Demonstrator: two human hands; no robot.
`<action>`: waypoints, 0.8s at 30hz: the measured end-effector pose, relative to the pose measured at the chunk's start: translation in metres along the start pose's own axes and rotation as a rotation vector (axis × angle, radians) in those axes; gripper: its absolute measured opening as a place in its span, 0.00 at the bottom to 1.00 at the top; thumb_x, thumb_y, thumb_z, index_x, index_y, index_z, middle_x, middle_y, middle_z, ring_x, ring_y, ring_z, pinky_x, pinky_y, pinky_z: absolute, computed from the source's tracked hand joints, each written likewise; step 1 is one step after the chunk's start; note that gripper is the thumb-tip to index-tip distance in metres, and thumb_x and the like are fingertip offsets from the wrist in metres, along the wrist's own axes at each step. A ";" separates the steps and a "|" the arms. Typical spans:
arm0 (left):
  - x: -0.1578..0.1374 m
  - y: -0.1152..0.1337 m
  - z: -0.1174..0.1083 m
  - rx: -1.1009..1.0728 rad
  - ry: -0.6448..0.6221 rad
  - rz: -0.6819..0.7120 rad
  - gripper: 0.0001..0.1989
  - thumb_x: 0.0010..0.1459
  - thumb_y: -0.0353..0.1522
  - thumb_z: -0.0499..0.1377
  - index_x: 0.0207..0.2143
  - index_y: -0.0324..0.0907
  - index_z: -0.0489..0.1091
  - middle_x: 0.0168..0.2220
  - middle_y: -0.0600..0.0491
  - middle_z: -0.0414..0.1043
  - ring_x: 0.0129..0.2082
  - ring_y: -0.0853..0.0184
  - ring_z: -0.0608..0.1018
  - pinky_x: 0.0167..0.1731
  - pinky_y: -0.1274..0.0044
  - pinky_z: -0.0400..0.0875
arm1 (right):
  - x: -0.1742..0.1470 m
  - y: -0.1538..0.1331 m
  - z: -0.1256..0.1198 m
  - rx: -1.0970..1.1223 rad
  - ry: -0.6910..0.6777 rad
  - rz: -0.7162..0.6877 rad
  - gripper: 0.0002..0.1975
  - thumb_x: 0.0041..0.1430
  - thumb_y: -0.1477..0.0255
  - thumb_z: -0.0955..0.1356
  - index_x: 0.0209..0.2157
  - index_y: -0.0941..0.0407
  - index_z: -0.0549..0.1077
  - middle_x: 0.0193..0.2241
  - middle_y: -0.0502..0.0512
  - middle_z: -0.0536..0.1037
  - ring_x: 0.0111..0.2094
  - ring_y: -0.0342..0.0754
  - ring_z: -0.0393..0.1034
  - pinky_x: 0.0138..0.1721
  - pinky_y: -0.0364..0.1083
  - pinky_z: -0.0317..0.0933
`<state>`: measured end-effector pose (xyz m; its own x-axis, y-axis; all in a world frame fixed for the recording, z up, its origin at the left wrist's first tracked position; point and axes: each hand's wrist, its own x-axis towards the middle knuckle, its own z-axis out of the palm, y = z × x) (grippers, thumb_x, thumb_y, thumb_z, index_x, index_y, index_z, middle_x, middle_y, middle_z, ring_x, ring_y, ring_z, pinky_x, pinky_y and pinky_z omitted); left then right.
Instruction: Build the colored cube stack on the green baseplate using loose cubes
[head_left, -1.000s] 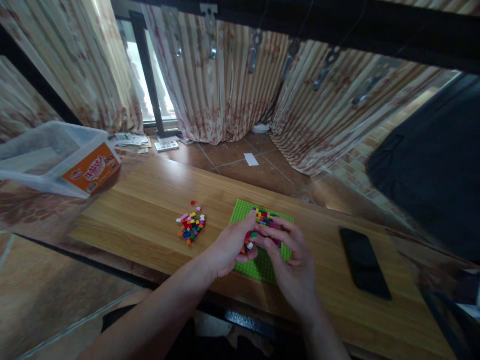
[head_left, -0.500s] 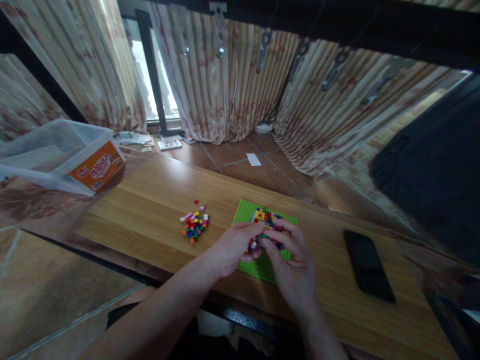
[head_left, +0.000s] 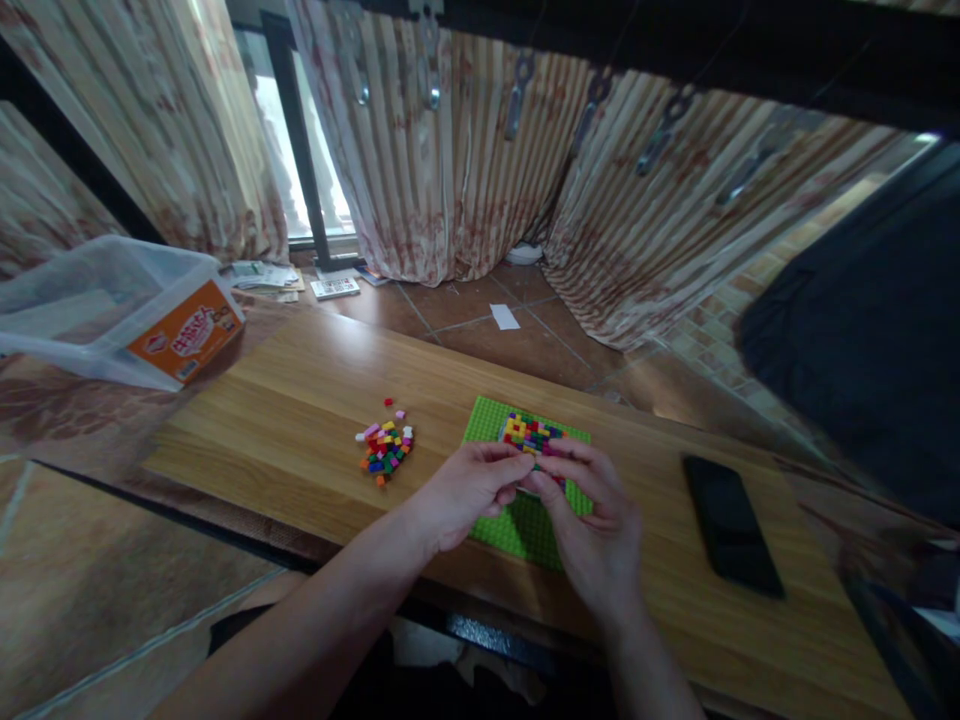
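Left hand (head_left: pixel 466 490) and right hand (head_left: pixel 601 530) meet at the fingertips over the green baseplate (head_left: pixel 510 538).
Each grip nearly closed, thumb near fingers; can't tell what either grasps, contact hidden. Multicolored brick block (head_left: pixel 526 431) on baseplate, near part covered by fingers. Loose bricks (head_left: pixel 387 451) left on surface (head_left: pixel 292 420).

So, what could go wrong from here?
The left hand and right hand meet over the green baseplate, partly hiding the cluster of coloured bricks, so fingers might knock a brick out of place. The loose pile lies uncontained on the wooden table, not far from the left forearm, which could scatter it if it swings that way.
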<state>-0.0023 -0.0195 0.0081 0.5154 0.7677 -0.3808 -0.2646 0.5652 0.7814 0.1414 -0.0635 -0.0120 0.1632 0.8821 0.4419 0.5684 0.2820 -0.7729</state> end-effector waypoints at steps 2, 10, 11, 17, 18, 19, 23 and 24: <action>0.000 0.000 0.000 0.024 -0.001 0.016 0.12 0.50 0.38 0.63 0.25 0.37 0.71 0.17 0.59 0.61 0.15 0.80 0.56 0.15 0.81 0.39 | 0.001 0.001 0.000 0.026 -0.005 0.031 0.05 0.57 0.67 0.69 0.34 0.50 0.78 0.42 0.54 0.74 0.46 0.52 0.69 0.50 0.56 0.62; 0.000 0.010 -0.009 0.012 0.095 0.058 0.10 0.51 0.36 0.61 0.27 0.35 0.73 0.27 0.52 0.71 0.16 0.81 0.58 0.15 0.82 0.40 | 0.006 0.029 -0.007 0.356 0.196 0.324 0.07 0.48 0.66 0.74 0.31 0.52 0.79 0.42 0.55 0.76 0.46 0.53 0.70 0.47 0.55 0.63; 0.001 0.011 -0.010 0.003 0.109 0.072 0.10 0.51 0.36 0.61 0.27 0.35 0.73 0.26 0.52 0.71 0.16 0.81 0.58 0.15 0.82 0.40 | 0.006 0.032 -0.008 0.372 0.197 0.358 0.07 0.48 0.66 0.74 0.31 0.53 0.79 0.43 0.56 0.76 0.47 0.54 0.69 0.46 0.55 0.63; 0.003 0.011 -0.014 -0.006 0.123 0.100 0.11 0.50 0.36 0.63 0.27 0.35 0.73 0.26 0.53 0.71 0.15 0.81 0.58 0.14 0.82 0.41 | 0.003 0.038 -0.009 0.226 0.054 0.372 0.09 0.46 0.62 0.74 0.29 0.51 0.80 0.48 0.56 0.72 0.51 0.56 0.66 0.52 0.58 0.59; 0.004 0.011 -0.014 0.000 0.122 0.098 0.11 0.50 0.36 0.62 0.27 0.35 0.73 0.26 0.53 0.71 0.15 0.81 0.58 0.14 0.82 0.41 | 0.002 0.038 -0.009 0.192 0.027 0.363 0.08 0.46 0.62 0.74 0.29 0.51 0.80 0.47 0.56 0.72 0.52 0.56 0.65 0.53 0.58 0.58; 0.004 0.010 -0.014 0.004 0.122 0.097 0.10 0.50 0.36 0.62 0.27 0.35 0.73 0.26 0.53 0.71 0.15 0.82 0.58 0.14 0.82 0.41 | 0.002 0.037 -0.009 0.162 0.005 0.355 0.08 0.47 0.62 0.74 0.29 0.51 0.80 0.46 0.56 0.73 0.52 0.57 0.65 0.54 0.58 0.56; 0.004 0.010 -0.013 -0.001 0.127 0.085 0.09 0.50 0.35 0.62 0.26 0.36 0.73 0.26 0.53 0.71 0.15 0.82 0.58 0.14 0.82 0.41 | 0.000 0.038 -0.009 0.098 -0.031 0.351 0.07 0.48 0.64 0.73 0.29 0.51 0.80 0.47 0.56 0.72 0.52 0.57 0.65 0.56 0.59 0.54; 0.004 0.010 -0.013 -0.002 0.128 0.082 0.09 0.50 0.34 0.62 0.26 0.36 0.73 0.26 0.53 0.71 0.15 0.82 0.58 0.14 0.82 0.40 | 0.000 0.038 -0.009 0.101 -0.028 0.350 0.07 0.48 0.64 0.73 0.29 0.51 0.80 0.47 0.56 0.72 0.52 0.57 0.65 0.56 0.59 0.54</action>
<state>-0.0137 -0.0071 0.0078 0.3835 0.8436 -0.3758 -0.3032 0.4994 0.8116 0.1703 -0.0559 -0.0376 0.3110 0.9413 0.1316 0.3991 -0.0037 -0.9169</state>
